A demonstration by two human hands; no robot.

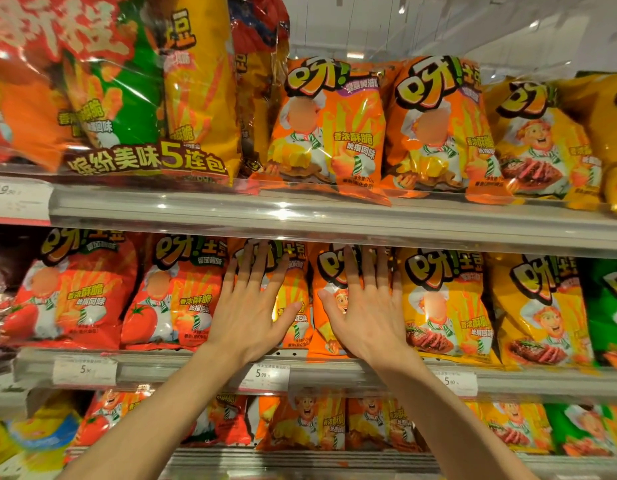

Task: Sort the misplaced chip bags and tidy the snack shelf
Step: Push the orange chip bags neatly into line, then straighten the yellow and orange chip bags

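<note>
While both hands lie flat on the middle shelf's stock, the step in hand appears to be squaring the row. The left hand [246, 306] presses one glossy orange plastic chip bag [293, 303] with straight fingers; the right hand [364, 306] presses the neighbouring orange chip bag [326, 327], grasping nothing. Next, likely push both back evenly behind the clear plastic shelf rail [335, 374]. White price tags [269, 375] line the rail in a lit shop aisle.
</note>
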